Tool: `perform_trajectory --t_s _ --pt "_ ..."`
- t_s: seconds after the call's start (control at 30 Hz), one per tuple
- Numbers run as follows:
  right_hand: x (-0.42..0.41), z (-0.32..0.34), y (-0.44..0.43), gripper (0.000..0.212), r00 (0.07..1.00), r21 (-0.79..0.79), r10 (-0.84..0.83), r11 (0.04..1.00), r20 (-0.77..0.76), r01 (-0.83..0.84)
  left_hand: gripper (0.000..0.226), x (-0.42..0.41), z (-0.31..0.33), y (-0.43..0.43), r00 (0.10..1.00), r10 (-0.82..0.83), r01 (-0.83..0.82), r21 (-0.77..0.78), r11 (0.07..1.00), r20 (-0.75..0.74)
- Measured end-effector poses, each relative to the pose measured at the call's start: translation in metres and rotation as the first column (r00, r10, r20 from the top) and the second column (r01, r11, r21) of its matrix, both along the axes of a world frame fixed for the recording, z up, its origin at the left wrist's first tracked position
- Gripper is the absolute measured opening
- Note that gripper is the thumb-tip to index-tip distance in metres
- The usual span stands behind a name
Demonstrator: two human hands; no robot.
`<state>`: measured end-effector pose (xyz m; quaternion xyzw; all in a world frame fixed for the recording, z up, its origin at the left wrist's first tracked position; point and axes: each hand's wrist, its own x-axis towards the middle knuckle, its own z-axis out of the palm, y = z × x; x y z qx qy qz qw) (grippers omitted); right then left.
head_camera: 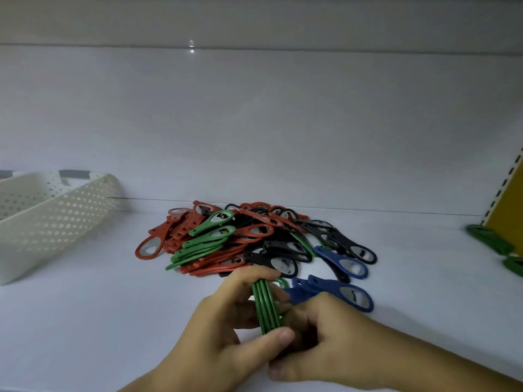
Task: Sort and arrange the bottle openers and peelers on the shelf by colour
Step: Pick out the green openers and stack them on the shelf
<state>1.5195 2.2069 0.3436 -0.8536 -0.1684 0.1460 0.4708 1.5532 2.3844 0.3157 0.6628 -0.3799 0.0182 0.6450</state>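
A mixed pile of bottle openers (249, 239) lies in the middle of the white shelf (85, 321): red ones at the left, green ones (203, 244) on top, black ones (334, 239) at the right, blue ones (342, 292) nearest me. A stack of green openers (264, 305) stands on edge in front of the pile. My left hand (223, 332) grips it from the left. My right hand (317, 343) closes on the same stack from the right, its fingers partly hidden behind the stack.
A white perforated basket (56, 222) sits at the left on the shelf. More green openers (492, 241) lie at the far right beside a yellow panel (506, 205) with a slotted upright. The shelf's back wall rises behind the pile.
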Motion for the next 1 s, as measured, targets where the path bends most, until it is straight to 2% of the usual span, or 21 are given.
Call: perform_trajectory --t_s 0.07,0.17,0.27,0.33,0.4,0.47,0.53,0.57,0.63,0.73,0.8,0.83,0.87,1.0 --pt "-0.016 0.009 -0.013 0.014 1.000 0.061 -0.023 0.998 -0.012 0.024 0.044 -0.004 0.007 -0.013 0.997 -0.076 0.076 -0.019 0.997 -0.009" --pt "-0.041 0.018 -0.035 0.009 0.983 0.106 -0.183 0.978 0.019 0.180 0.045 -0.008 0.017 -0.045 0.984 -0.178 0.176 -0.081 0.981 -0.012" --pt "-0.068 0.025 -0.060 0.033 0.930 0.094 -0.367 0.927 0.034 0.363 0.050 -0.014 0.022 -0.086 0.961 -0.274 0.267 -0.133 0.955 -0.038" --pt "-0.085 0.028 -0.079 0.040 0.879 0.075 -0.475 0.879 0.035 0.471 0.055 -0.020 0.024 -0.114 0.930 -0.360 0.350 -0.126 0.928 -0.073" --pt "-0.101 0.025 -0.101 0.039 0.822 0.042 -0.568 0.823 0.029 0.567 0.066 -0.022 0.024 -0.140 0.866 -0.474 0.467 -0.080 0.880 -0.156" --pt "-0.117 0.019 -0.126 0.039 0.765 -0.007 -0.643 0.765 0.039 0.643 0.085 -0.018 0.019 -0.162 0.771 -0.569 0.597 0.015 0.802 -0.285" --pt "-0.133 0.011 -0.155 0.050 0.700 -0.100 -0.711 0.693 0.072 0.714 0.098 -0.011 0.009 -0.179 0.710 -0.581 0.664 0.103 0.741 -0.398" --pt "-0.140 0.007 -0.170 0.053 0.660 -0.159 -0.746 0.643 0.092 0.749 0.097 -0.008 0.003 -0.185 0.697 -0.560 0.669 0.125 0.733 -0.447" --pt "-0.154 0.001 -0.198 0.053 0.577 -0.253 -0.807 0.536 0.128 0.805 0.079 -0.003 -0.008 -0.191 0.694 -0.511 0.656 0.153 0.739 -0.507" --pt "-0.163 -0.005 -0.238 0.054 0.466 -0.391 -0.862 0.366 0.199 0.844 0.053 -0.002 -0.010 -0.192 0.725 -0.511 0.653 0.222 0.724 -0.462" --pt "-0.160 -0.002 -0.259 0.055 0.437 -0.494 -0.869 0.280 0.235 0.823 0.038 -0.002 -0.009 -0.191 0.705 -0.490 0.652 0.197 0.732 -0.513" --pt "-0.156 0.001 -0.267 0.055 0.432 -0.541 -0.870 0.249 0.239 0.803 0.023 -0.003 -0.007 -0.191 0.716 -0.477 0.643 0.217 0.734 -0.509" --pt "-0.153 0.003 -0.275 0.054 0.429 -0.584 -0.873 0.227 0.233 0.779 0.020 -0.004 -0.007 -0.190 0.738 -0.474 0.633 0.249 0.733 -0.480" --pt "-0.137 0.012 -0.297 0.056 0.420 -0.685 -0.891 0.198 0.172 0.701 0.028 -0.005 -0.009 -0.189 0.794 -0.451 0.585 0.314 0.747 -0.407"
